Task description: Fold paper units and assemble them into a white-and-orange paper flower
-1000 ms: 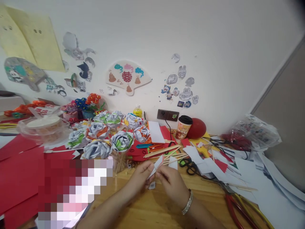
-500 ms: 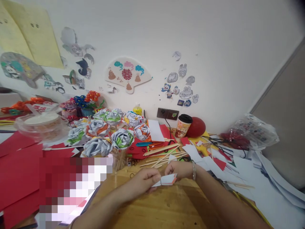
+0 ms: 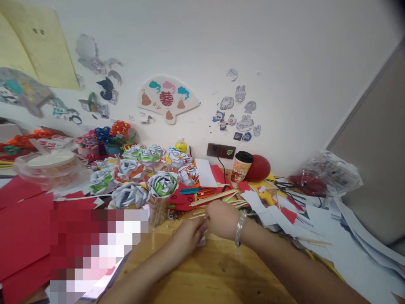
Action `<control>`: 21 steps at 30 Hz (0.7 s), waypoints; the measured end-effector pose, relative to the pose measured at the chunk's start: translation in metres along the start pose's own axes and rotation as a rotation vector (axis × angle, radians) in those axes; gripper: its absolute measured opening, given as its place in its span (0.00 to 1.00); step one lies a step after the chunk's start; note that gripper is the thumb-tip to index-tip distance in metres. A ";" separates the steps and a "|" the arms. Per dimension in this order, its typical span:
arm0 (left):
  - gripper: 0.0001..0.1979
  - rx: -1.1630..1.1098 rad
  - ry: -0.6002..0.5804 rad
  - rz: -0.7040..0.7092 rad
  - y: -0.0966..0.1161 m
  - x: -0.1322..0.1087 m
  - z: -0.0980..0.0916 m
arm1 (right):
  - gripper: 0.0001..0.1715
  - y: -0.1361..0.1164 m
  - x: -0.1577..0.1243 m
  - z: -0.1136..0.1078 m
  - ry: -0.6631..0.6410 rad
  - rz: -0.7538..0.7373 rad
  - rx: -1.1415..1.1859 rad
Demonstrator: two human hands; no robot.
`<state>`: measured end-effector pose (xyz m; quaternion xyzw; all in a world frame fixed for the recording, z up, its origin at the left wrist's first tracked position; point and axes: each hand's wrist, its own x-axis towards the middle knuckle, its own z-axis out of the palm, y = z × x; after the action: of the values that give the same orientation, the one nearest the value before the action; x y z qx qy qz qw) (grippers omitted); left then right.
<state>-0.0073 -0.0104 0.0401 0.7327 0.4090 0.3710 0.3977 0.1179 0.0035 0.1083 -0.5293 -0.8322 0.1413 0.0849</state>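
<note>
My left hand (image 3: pixel 190 233) is closed around a small piece of folded paper (image 3: pixel 202 242), white on the side that shows. Most of the paper is hidden behind my fingers. My right hand (image 3: pixel 222 219) meets the left one from above, its fingers curled in at the left fingertips. What the right fingers pinch is out of sight. Both hands are over the wooden table (image 3: pixel 221 274). Just behind them lie thin wooden sticks (image 3: pixel 218 196) and several small dark bands (image 3: pixel 179 215).
Folded paper flowers (image 3: pixel 163 184) stand left of centre. Red paper sheets (image 3: pixel 25 236) and a lit screen (image 3: pixel 107 274) are at the left. A lidded cup (image 3: pixel 242 167) and red balloon (image 3: pixel 260 168) stand behind. White paper (image 3: pixel 341 236) covers the right side.
My right hand has moved left and turned over, up against my left hand. The folded paper, in plain view before with a dark line across it, is now mostly covered.
</note>
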 end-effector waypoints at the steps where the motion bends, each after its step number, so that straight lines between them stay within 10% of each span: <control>1: 0.10 0.006 0.020 -0.007 -0.001 0.001 0.000 | 0.10 0.000 -0.009 0.004 0.035 0.037 -0.057; 14: 0.21 -0.283 -0.016 -0.128 -0.007 0.002 0.007 | 0.15 0.030 -0.044 0.066 0.534 -0.326 0.174; 21: 0.21 -0.608 -0.053 -0.220 -0.008 -0.002 0.012 | 0.19 0.037 -0.053 0.075 0.500 -0.312 0.197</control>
<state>0.0002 -0.0131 0.0278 0.5411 0.3456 0.4120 0.6466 0.1508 -0.0402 0.0260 -0.4029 -0.8391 0.0720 0.3584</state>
